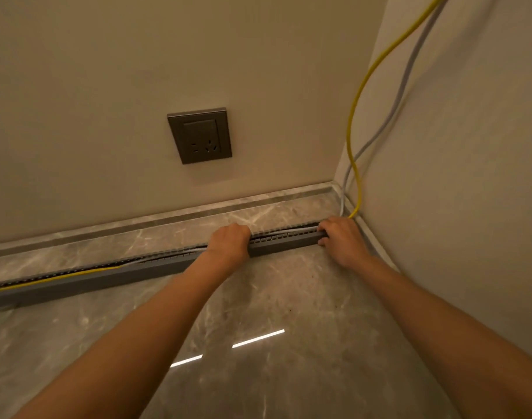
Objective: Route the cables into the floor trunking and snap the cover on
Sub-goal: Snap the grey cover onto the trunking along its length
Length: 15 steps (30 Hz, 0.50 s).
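Grey slotted plastic floor trunking (282,244) lies open-topped on the glossy marble floor (258,297). Its long axis runs left to right, parallel to the back wall, with the right end close to the corner. No cover is in view.

Yellow round cable (349,137) and grey round cable (405,83) drop down the right-hand wall and enter the channel at that end. The grey one shows inside the channel between the hands; the yellow rides along the top edge further left, apparently not fully seated.

Left hand (228,241): mid-run, fingers curled over the trunking top, tips hidden.

Right hand (341,237): at the corner end, fingers curled over the channel. I cannot tell whether it pinches a cable.

Judgement: the remaining seating lies leftward along the axis, so the left hand is nearer.
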Motion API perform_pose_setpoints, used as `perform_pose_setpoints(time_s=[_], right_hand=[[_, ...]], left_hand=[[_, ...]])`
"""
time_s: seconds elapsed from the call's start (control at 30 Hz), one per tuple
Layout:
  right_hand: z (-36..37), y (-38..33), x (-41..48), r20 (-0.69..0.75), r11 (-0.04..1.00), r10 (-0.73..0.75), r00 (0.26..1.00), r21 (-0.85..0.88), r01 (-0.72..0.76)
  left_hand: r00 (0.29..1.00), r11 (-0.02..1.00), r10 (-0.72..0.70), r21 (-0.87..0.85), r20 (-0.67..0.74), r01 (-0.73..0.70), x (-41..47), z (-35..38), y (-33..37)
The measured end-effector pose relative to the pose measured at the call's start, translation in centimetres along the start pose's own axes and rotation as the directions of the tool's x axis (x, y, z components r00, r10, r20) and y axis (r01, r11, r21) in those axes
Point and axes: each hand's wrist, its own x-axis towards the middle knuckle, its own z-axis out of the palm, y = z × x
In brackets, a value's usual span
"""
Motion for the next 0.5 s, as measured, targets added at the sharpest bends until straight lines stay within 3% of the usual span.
perform_pose_setpoints(time_s=[0.2, 0.37, 0.5], right_hand=[[-0.1, -0.7, 0.8, 0.044, 0.996, -0.049, 0.998, 0.073, 0.046], [-0.4, -0.1, 1.2, 0.072, 0.988, -0.058, 0.996, 0.146, 0.047], [-0.9, 0.6, 2.0, 0.085, 0.987, -0.045, 0.995, 0.158, 0.031]], left_hand=[[0.96, 0.972, 0.237, 0.047, -0.152, -0.232, 1.8, 1.3, 3.6], [0.933, 0.967, 0.252, 0.021, -0.256, -0.255, 2.6, 2.0, 4.9], [0.942, 0.968, 0.238, -0.023, -0.235, -0.25, 3.0, 1.3, 5.7]])
